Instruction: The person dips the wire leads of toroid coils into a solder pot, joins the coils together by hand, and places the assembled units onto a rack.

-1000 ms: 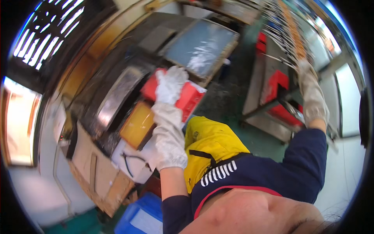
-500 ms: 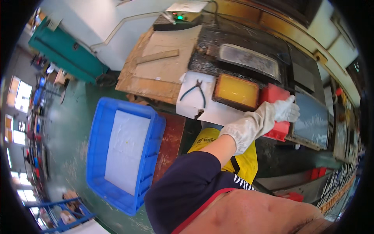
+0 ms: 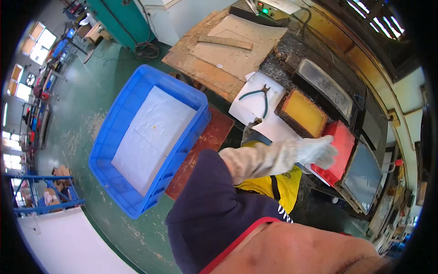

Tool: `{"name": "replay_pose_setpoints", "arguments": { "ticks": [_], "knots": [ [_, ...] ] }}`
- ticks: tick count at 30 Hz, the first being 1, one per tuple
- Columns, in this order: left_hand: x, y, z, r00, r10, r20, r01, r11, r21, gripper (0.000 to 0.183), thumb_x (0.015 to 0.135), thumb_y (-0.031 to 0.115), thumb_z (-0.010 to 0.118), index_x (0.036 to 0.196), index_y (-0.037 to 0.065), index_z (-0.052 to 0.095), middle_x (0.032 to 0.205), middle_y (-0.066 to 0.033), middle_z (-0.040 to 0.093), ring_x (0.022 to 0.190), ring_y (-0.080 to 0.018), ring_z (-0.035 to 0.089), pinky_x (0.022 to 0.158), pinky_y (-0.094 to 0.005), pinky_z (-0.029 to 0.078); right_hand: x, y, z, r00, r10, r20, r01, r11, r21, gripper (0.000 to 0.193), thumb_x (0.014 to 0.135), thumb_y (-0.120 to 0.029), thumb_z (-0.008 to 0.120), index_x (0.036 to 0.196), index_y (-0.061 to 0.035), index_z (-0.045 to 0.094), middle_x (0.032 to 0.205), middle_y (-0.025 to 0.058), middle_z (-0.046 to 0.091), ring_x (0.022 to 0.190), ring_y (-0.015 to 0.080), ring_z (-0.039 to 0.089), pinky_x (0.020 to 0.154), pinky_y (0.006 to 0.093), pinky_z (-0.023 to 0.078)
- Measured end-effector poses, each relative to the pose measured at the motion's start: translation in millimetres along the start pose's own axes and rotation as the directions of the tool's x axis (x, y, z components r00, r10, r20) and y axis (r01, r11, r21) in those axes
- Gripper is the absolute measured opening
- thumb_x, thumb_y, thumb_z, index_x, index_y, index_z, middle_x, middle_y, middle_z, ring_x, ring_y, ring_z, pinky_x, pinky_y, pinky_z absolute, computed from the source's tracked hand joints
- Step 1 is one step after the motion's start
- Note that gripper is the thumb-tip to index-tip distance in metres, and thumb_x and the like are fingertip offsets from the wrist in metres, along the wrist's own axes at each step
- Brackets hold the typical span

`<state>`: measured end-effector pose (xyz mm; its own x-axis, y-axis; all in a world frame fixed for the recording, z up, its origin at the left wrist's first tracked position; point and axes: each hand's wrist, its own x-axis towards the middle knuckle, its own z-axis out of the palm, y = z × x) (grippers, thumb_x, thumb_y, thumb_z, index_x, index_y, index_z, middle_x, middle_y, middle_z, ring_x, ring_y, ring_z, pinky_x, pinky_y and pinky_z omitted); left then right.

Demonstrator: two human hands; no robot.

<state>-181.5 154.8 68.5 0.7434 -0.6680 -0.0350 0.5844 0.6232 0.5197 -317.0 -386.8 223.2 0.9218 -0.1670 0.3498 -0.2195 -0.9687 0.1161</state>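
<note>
My left hand point(image 3: 319, 153), in a whitish work glove with a long cuff, reaches from the left across the near side of a red plastic bin point(image 3: 344, 141). Its fingers point toward the bin and look loosely stretched, slightly blurred; I see nothing held in them. Whether the palm touches the bin is hidden. Beside the bin, a crusted brown tray point(image 3: 284, 114) holds a yellow block or filling point(image 3: 303, 113). Cutting pliers point(image 3: 264, 93) with dark green handles lie spread on a white sheet point(image 3: 244, 105). My right hand is out of view.
A long metal-rimmed grey tray point(image 3: 325, 86) lies behind the yellow one. A dark framed panel point(image 3: 362, 176) leans at the right. To the left stands a large blue crate point(image 3: 98, 157) with a white sheet inside. Cardboard point(image 3: 200, 75) and a lit control box point(image 3: 273, 10) occupy the back.
My view has turned, so the bench now appears further right and the crate higher. My left hand has drawn back from the bin's far right edge to its near left side.
</note>
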Motion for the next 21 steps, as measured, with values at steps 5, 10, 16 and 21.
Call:
{"name": "replay_pose_setpoints", "arguments": {
  "ticks": [5, 10, 16, 21],
  "knots": [
    [-149.4, -27.7, -105.9, 0.812, 0.238, -0.533, -0.107, 0.958, 0.266, 0.046, 0.095, 0.042, 0.052, 0.12, 0.003, 0.057, 0.108, -0.0117, 0.062, 0.097, -0.0201, 0.06, 0.088, -0.0345, 0.047, 54.1, -274.3, -3.1, 0.921, -0.379, -0.084, 0.374, 0.808, 0.455, 0.032, 0.091, -0.006, 0.056, 0.122, 0.0007, 0.053, 0.117, 0.0172, 0.057, 0.112, 0.0265, 0.054, 0.097, 0.0342, 0.041],
    [-320.4, -67.2, -100.0, 0.157, 0.695, -0.702, 0.741, 0.387, 0.549, 0.064, 0.087, 0.051, 0.054, 0.132, 0.006, 0.049, 0.137, -0.02, 0.045, 0.128, -0.0349, 0.041, 0.107, -0.0414, 0.033, -4.4, -510.8, 44.1, 0.403, -0.911, -0.09, 0.592, 0.184, 0.785, 0.028, 0.077, -0.007, 0.065, 0.104, -0.0027, 0.06, 0.1, 0.0156, 0.061, 0.091, 0.0311, 0.062, 0.079, 0.0365, 0.05],
    [-413.4, -215.9, -85.8, 0.158, 0.727, -0.668, 0.967, 0.021, 0.252, 0.093, 0.071, 0.045, 0.071, 0.147, 0.02, 0.024, 0.148, -0.0205, 0.022, 0.136, -0.0447, 0.021, 0.109, -0.0578, 0.02, -109.7, -675.6, 108.6, -0.072, -0.969, -0.238, 0.609, -0.231, 0.758, 0.04, 0.076, -0.021, 0.069, 0.111, -0.0054, 0.057, 0.108, 0.0147, 0.059, 0.098, 0.0339, 0.059, 0.084, 0.0401, 0.049],
    [-413.7, -224.2, -99.1, 0.046, 0.61, -0.791, 0.991, 0.071, 0.112, 0.088, 0.076, 0.042, 0.068, 0.148, 0.029, 0.019, 0.153, -0.0187, 0.014, 0.138, -0.046, 0.016, 0.111, -0.0581, 0.015, -168.9, -711.4, 212.0, -0.039, -0.995, 0.097, 0.867, 0.015, 0.497, 0.08, 0.071, -0.043, 0.072, 0.136, -0.0081, 0.041, 0.141, 0.0212, 0.038, 0.127, 0.0408, 0.041, 0.102, 0.0469, 0.039]
  ]
}}
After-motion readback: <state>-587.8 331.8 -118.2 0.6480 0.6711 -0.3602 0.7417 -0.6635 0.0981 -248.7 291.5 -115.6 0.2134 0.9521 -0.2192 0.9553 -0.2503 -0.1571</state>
